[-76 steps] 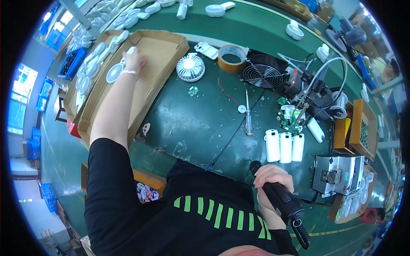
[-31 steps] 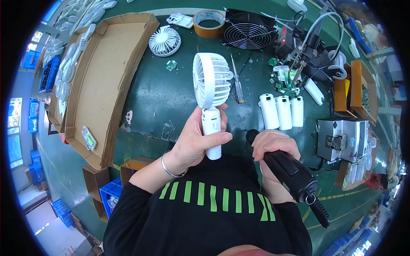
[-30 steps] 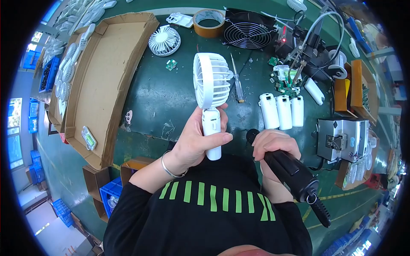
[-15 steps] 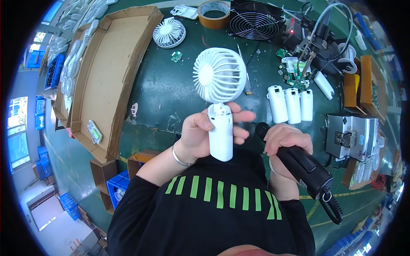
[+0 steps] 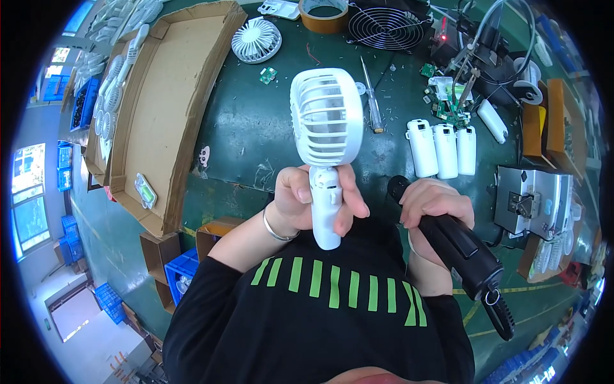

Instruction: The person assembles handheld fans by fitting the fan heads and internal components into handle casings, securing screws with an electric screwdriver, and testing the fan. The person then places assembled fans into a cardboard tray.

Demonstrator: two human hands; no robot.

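Observation:
In front of my chest, my left hand (image 5: pixel 293 200) is closed around the handle of a white handheld fan (image 5: pixel 326 118). The fan stands nearly upright, its round slatted cage turned partly sideways. My right hand (image 5: pixel 438 201) grips a black electric screwdriver (image 5: pixel 465 256) with a ring and coiled cord at its rear end. Its front end points up and left, apart from the fan. Beyond the fan, a thin screwdriver (image 5: pixel 375 109) with a clear handle lies on the green table (image 5: pixel 243 128). Several white handle housings (image 5: pixel 423 150) stand in a row to the right.
A shallow cardboard tray (image 5: pixel 153 109) fills the left side, with a small part inside. Farther back sit a fan head (image 5: pixel 256 40), a tape roll (image 5: pixel 324 19) and a black fan grille (image 5: pixel 385 29). Circuit boards, a wire-fed soldering stand (image 5: pixel 492 70) and a metal box (image 5: pixel 534 201) occupy the right.
My left hand has turned the fan, so its cage shows more from the side and the handle has rotated. The fingers have curled closer around the handle. My right hand keeps its hold.

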